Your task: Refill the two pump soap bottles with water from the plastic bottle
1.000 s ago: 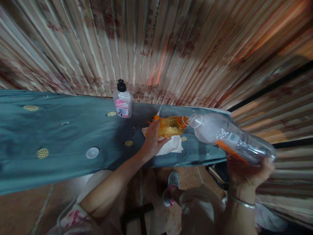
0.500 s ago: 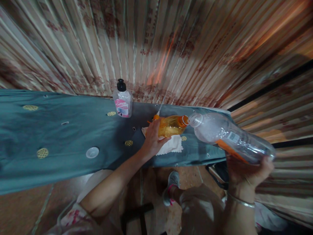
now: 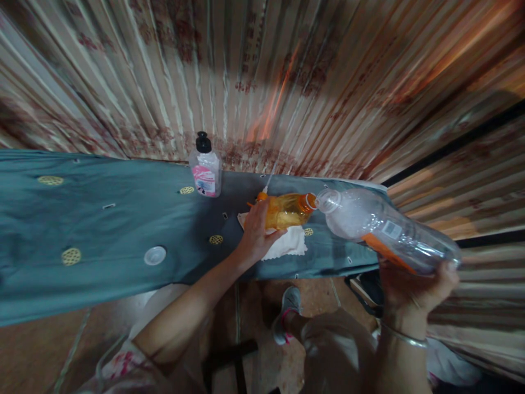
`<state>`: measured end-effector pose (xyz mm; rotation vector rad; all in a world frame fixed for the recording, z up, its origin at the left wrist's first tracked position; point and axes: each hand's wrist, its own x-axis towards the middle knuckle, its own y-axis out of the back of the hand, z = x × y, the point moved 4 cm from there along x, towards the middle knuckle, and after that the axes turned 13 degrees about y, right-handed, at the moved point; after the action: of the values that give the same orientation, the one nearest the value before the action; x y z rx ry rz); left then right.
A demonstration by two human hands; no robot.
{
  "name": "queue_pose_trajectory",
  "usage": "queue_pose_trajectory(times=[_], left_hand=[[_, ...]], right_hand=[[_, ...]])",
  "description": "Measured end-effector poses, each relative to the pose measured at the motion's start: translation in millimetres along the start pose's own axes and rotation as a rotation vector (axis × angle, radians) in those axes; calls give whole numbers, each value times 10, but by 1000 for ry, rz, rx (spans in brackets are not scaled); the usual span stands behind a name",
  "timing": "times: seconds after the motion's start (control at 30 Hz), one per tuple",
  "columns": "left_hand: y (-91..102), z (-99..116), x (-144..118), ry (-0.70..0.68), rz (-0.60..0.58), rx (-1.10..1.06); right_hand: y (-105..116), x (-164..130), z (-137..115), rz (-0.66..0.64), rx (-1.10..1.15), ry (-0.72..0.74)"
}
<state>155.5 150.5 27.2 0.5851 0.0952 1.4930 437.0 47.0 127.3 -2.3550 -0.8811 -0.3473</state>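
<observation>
Curtain (image 3: 197, 87): pleated, fills the upper frame, a backdrop behind the work.
Table (image 3: 123, 232): long, blue-green cover, running from the left edge to right of centre.
Large clear bottle (image 3: 356, 219): right of centre, slanted, neck towards the middle. The right hand (image 3: 414, 290) is clamped round it from below, towards the base; presumably this grip supports its length and leaves the neck unobstructed.
Orange bottle (image 3: 289, 210): centre, on its side, mouth facing right. The left hand (image 3: 256, 235) is clamped round its other end, probably to steady it and keep the mouth clear. Hands well apart; bottle mouths meet end to end, apparently aligned on purpose. Contact or slight gap: cannot tell.
Black-capped bottle (image 3: 207, 175): upright near the curtain, likely out of the way.
White cloth (image 3: 287, 246): below the orange bottle, perhaps against drips.
White lid-like disc (image 3: 155, 255): lower left, flat, well apart from both hands.
</observation>
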Motion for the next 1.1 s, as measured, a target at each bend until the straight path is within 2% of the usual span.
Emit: queue_pose_trajectory(times=[1.1], left_hand=[[10,19,-1,-15,-8,-17]], right_hand=[[58,28,0,5,17,11]])
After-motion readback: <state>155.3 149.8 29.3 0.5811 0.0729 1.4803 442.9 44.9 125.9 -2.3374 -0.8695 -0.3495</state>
